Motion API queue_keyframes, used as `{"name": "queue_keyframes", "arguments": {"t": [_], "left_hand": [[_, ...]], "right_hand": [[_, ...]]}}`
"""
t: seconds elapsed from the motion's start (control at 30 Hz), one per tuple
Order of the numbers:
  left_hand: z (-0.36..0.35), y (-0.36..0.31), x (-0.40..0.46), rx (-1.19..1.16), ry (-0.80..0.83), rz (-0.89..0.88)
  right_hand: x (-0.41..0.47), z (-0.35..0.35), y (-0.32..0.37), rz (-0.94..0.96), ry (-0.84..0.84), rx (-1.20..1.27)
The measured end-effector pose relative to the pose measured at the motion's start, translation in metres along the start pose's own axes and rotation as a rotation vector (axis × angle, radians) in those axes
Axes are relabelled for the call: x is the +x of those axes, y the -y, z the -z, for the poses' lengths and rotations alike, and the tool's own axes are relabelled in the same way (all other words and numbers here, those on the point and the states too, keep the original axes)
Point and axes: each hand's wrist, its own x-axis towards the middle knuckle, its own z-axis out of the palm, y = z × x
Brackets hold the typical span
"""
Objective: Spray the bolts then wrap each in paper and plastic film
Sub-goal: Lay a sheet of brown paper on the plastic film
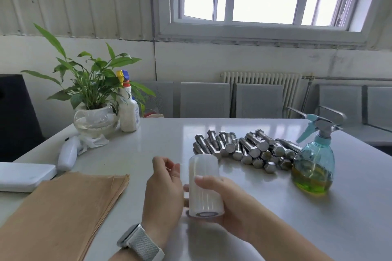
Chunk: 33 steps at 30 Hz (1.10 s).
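Head view: roughly thirty bolts point(246, 150), piled.

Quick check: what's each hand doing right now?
Left hand: fingers loosely curled beside the film roll; whether it pinches the film's end cannot be told.
Right hand: grips the film roll.

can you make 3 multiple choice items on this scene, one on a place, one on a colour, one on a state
1. Where does the stack of brown paper lie?
A. left of the hands
B. behind the bolts
C. under the plant

2. What colour is the liquid in the spray bottle?
A. red
B. yellow-green
C. clear

3. What is the right hand doing?
A. resting flat on the table
B. holding the roll of plastic film
C. gripping a bolt

Answers: 1 A, the paper is at the near left. 2 B, green-yellow shows through the bottle. 3 B, thumb and fingers curl round the roll.
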Motion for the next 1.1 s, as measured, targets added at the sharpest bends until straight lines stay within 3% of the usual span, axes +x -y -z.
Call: {"name": "queue_keyframes", "arguments": {"t": [0.17, 0.3, 0.53, 0.7, 0.83, 0.97, 1.1], "left_hand": [[0.009, 0.007, 0.013, -0.302, 0.061, 0.192], [0.015, 0.004, 0.018, -0.572, 0.21, 0.403], [0.032, 0.003, 0.021, -0.394, 0.335, 0.363], [0.042, -0.003, 0.023, -0.552, 0.338, 0.427], [0.049, -0.008, 0.024, -0.641, 0.324, 0.437], [0.055, -0.006, 0.024, -0.617, 0.244, 0.396], [0.063, -0.004, 0.021, -0.514, 0.305, 0.386]], "right_hand": [[-0.007, 0.008, 0.004, 0.082, -0.3, -0.003], [-0.018, 0.015, 0.01, -0.023, -0.196, 0.189], [-0.035, 0.029, 0.021, -0.048, -0.101, 0.067], [-0.046, 0.041, 0.025, -0.071, -0.044, 0.116], [-0.046, 0.047, 0.016, -0.045, -0.121, 0.178], [-0.05, 0.047, 0.015, -0.054, -0.084, 0.212], [-0.06, 0.057, 0.019, -0.06, -0.04, 0.166]]}}
